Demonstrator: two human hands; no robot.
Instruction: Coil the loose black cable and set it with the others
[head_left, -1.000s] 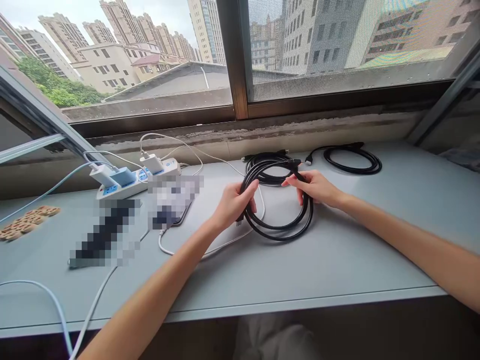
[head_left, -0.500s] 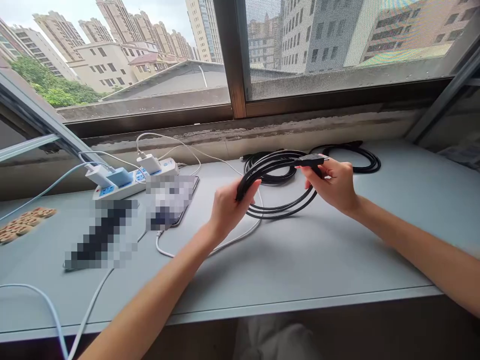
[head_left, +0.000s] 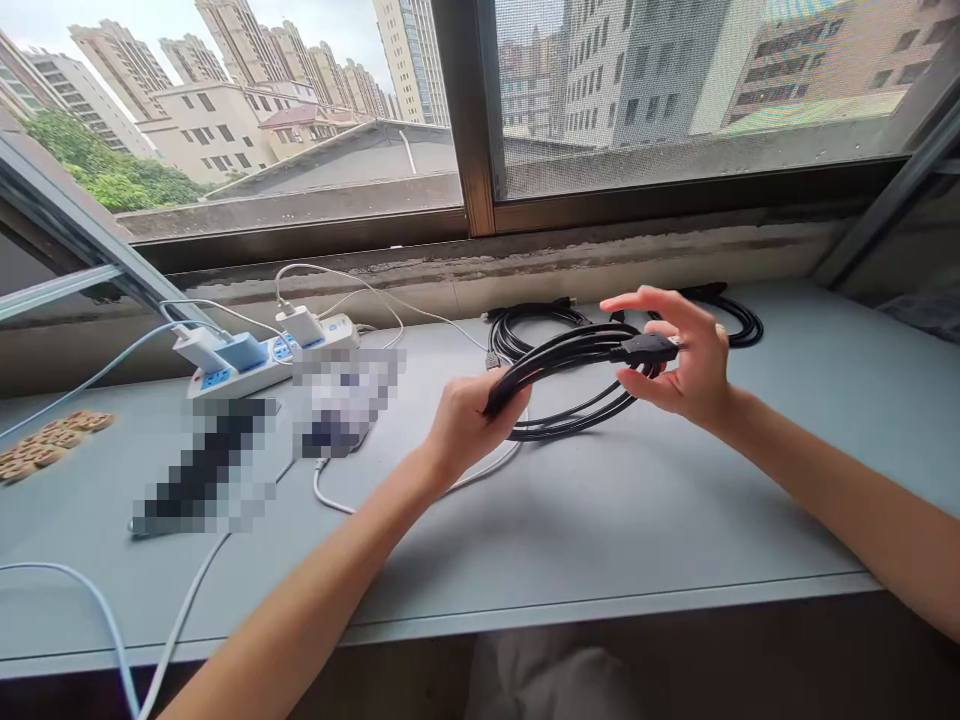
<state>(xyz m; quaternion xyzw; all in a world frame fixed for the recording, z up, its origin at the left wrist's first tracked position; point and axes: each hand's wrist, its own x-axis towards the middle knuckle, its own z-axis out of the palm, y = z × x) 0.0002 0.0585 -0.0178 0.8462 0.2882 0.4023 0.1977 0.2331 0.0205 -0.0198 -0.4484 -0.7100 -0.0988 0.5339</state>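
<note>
Black cable coil held in both hands over the middle of the tabletop.
The left hand is closed around the coil's left side. The right hand pinches its plug between thumb and fingers, index finger raised. Two spare coils lie along the back edge, and a power strip sits back left.

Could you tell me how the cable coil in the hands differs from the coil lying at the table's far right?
The held coil is raised, gripped by the left hand and right hand; the far coil lies flat, untouched. The held coil forms a long narrow loop; the far coil looks rounder. Both are black.
</note>
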